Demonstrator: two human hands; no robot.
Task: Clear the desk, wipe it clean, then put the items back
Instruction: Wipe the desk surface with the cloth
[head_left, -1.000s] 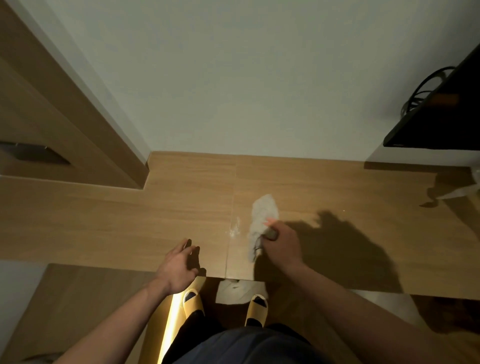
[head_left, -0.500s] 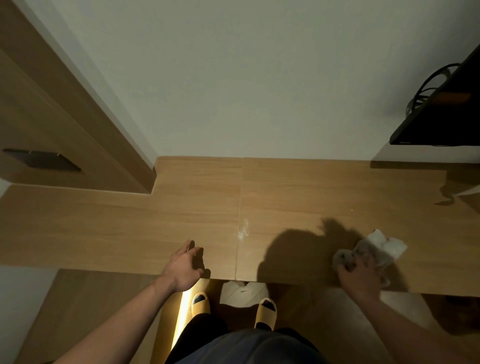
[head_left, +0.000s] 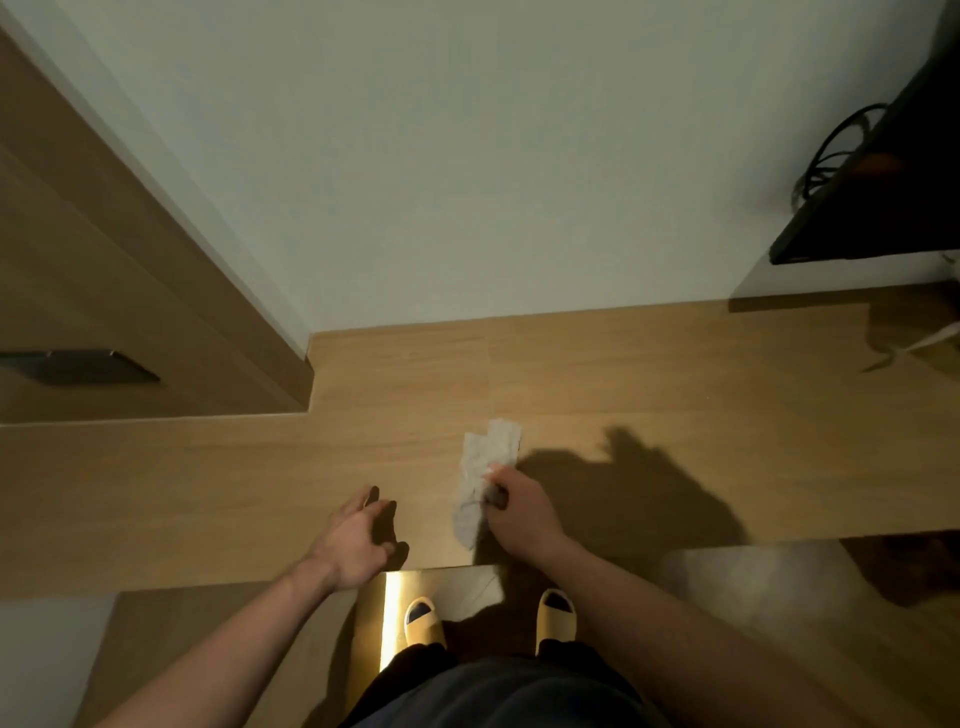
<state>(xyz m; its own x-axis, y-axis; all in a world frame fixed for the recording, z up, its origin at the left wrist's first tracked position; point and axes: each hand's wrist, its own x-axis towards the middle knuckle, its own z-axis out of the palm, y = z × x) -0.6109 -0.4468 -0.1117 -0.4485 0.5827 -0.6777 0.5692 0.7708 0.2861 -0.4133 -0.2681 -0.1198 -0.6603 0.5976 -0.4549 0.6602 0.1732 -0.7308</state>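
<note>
White tissue (head_left: 485, 475) in right hand (head_left: 519, 512); left hand (head_left: 353, 545) relaxed on desk (head_left: 208, 493).

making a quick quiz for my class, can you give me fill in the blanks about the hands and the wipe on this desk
1. The crumpled wipe is gripped by the ____ hand.
2. The left hand holds ____.
3. The wipe lies on the wooden ____.
4. Under the desk edge, the feet wear yellow ____.

Missing words: right; nothing; desk; slippers

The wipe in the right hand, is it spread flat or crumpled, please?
Crumpled: the wipe lies bunched and creased on the desk, gripped by the right hand.
</note>
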